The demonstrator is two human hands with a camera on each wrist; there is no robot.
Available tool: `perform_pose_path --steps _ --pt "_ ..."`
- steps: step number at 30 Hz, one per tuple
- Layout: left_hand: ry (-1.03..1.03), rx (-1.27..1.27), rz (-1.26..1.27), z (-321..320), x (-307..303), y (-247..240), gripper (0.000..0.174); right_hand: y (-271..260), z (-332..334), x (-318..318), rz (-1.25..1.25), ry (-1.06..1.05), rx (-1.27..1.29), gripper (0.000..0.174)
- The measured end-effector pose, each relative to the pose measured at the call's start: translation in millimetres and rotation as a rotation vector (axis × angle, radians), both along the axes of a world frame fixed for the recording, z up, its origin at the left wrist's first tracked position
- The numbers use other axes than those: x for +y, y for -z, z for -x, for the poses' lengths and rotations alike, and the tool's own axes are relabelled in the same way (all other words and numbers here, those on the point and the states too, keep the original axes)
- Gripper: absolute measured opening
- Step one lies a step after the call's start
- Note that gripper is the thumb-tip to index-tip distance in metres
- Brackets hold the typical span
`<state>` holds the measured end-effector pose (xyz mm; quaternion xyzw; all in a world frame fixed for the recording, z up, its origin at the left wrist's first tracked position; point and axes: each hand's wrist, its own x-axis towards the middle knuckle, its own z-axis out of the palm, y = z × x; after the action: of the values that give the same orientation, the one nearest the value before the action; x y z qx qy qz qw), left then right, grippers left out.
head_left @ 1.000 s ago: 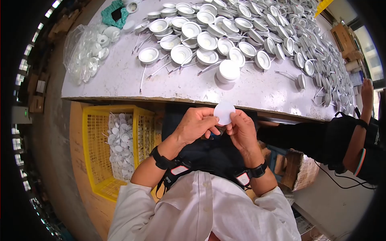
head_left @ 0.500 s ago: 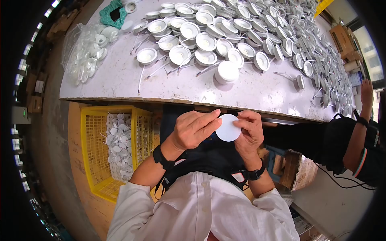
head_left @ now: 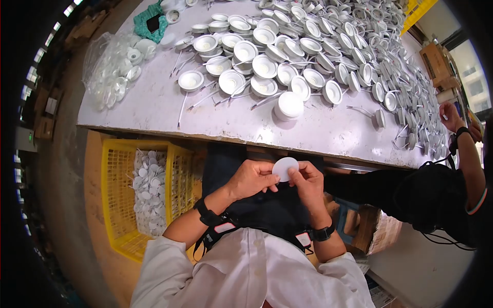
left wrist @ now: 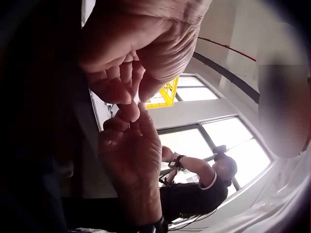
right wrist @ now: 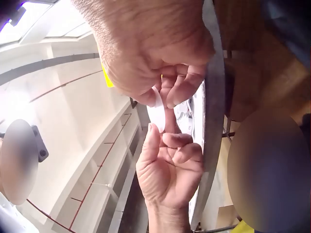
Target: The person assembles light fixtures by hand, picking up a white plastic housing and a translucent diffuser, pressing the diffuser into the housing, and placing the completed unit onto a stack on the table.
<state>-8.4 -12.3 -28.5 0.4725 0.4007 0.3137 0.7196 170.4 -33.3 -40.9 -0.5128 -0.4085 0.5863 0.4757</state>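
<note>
A thin white disc (head_left: 282,166) is held between both hands in front of the lap, just below the table's front edge. My left hand (head_left: 250,179) pinches its left side between thumb and fingers. From the other side my right hand (head_left: 310,186) grips it, thumb lying on the upper face. The right wrist view shows the disc (right wrist: 156,111) nearly edge-on between the two thumbs. On the table ahead, a short stack of white round pieces (head_left: 289,106) stands nearest to the hands.
Many white round lamp housings (head_left: 264,66) with wires cover the table (head_left: 169,110). A clear plastic bag (head_left: 105,72) of white parts lies at the left. Below stands a yellow crate (head_left: 120,233) holding white discs (head_left: 149,185). Another person's arm (head_left: 470,159) reaches in at the right.
Half a second ago the left fingers lay straight beside the disc while the right hand held it; now both hands grip it and it is tilted. The other person's arm at right has moved.
</note>
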Motion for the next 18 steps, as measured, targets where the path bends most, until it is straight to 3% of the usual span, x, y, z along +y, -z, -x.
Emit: perform_pose_path --steps 5,7,13,16,18 --pt "0.111 -0.026 0.124 -2 3 5 0.021 4 -1 1 0.085 0.061 0.129 0.01" --pt "0.105 0.005 0.089 -4 5 1 0.02 3 0 0 0.17 0.108 0.272 0.013" --pt "0.023 0.116 0.06 -11 8 -6 0.017 1 1 3 0.163 0.175 0.336 0.011" --pt "0.03 0.23 0.017 -12 14 -8 0.014 5 0 4 0.185 0.153 0.175 0.009" --pt "0.053 0.105 0.1 -11 16 3 0.016 -2 -2 5 0.177 0.132 0.106 0.009"
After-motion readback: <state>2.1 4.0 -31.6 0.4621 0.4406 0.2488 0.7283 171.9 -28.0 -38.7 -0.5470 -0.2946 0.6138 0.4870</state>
